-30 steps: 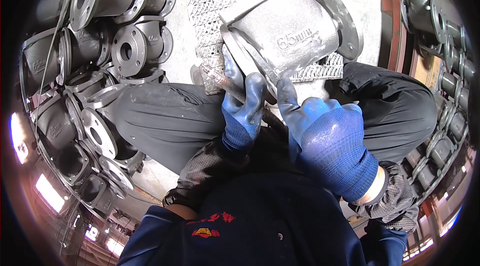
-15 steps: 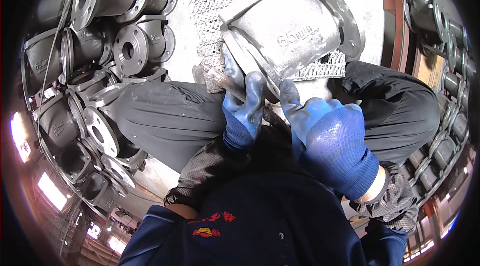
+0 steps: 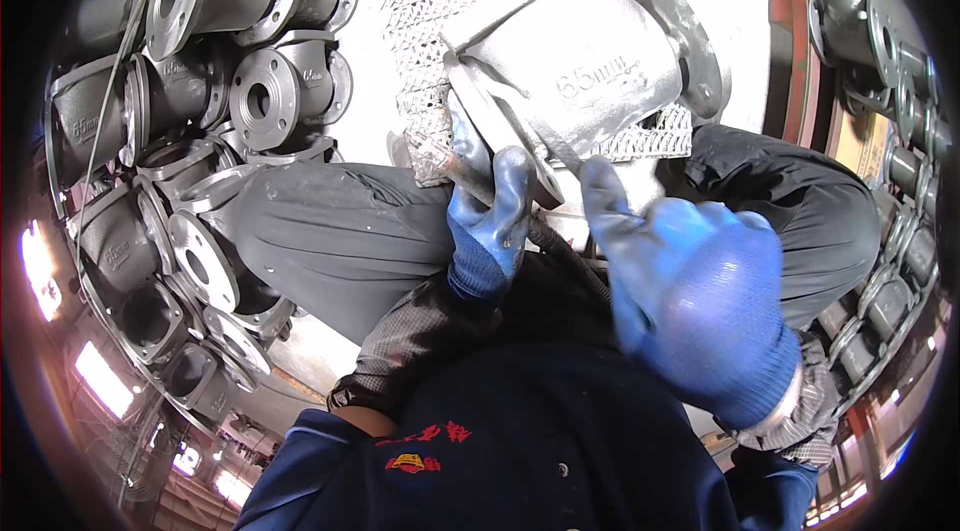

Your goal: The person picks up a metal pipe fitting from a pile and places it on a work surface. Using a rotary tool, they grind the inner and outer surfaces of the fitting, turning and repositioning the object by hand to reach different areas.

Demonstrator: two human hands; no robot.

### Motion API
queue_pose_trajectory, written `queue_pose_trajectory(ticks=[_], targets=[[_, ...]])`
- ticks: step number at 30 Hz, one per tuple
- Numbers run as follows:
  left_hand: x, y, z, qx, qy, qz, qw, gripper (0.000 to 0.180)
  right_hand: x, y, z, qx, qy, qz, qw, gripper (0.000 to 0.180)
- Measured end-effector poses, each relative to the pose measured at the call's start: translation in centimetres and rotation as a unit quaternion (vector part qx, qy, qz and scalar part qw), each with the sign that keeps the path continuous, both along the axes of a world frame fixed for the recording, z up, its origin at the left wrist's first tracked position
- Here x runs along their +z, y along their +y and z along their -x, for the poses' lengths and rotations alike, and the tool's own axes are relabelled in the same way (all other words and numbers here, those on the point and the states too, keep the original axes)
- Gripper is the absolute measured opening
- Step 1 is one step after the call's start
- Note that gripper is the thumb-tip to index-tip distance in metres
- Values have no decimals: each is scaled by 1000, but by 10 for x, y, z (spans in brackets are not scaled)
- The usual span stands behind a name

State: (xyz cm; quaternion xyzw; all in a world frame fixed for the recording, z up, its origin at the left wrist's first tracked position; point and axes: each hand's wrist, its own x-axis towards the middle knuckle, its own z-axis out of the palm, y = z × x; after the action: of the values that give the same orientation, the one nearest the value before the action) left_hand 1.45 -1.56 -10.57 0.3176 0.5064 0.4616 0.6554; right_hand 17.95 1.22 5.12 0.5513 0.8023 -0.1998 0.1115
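Observation:
A silver-grey cast valve body (image 3: 570,61) with round flanges lies tilted in front of me, between my knees. My left hand (image 3: 490,211), in a blue coated glove, is closed around a worn, reddish-grey cylindrical tool (image 3: 450,163), close against the valve body's near-left flange (image 3: 500,126). A dark ridged hose (image 3: 568,256) runs below that hand. My right hand (image 3: 690,281), gloved alike, holds a thin flat file (image 3: 553,143), its index finger stretched along it. The file's far end reaches the gap beside the near flange; its handle is hidden in the glove.
Under the valve body lies a metal mesh block (image 3: 640,139). Stacked grey valve bodies (image 3: 285,86) crowd my left, and more valve bodies (image 3: 855,31) line the right side. A reddish-brown metal frame (image 3: 790,41) stands at the right. My knees flank the work.
My right hand has drawn back toward the lower right, and more of the file shows. The left hand and the valve body have hardly moved.

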Motion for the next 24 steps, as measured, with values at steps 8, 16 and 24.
queue_pose_trajectory(ticks=[8, 16, 24], targets=[[12, 12, 3, -86, 11, -53, 995, 27, -26, 41, -87, -520, 398, -82, 751, 46], [0, -1, 7, 52, -33, 84, 995, 20, -133, 93, -154, -600, 373, -3, 708, 40], [2, 1, 3, 48, 45, 89, 994, 18, -140, 96, -148, -591, 350, -20, 726, 43]])
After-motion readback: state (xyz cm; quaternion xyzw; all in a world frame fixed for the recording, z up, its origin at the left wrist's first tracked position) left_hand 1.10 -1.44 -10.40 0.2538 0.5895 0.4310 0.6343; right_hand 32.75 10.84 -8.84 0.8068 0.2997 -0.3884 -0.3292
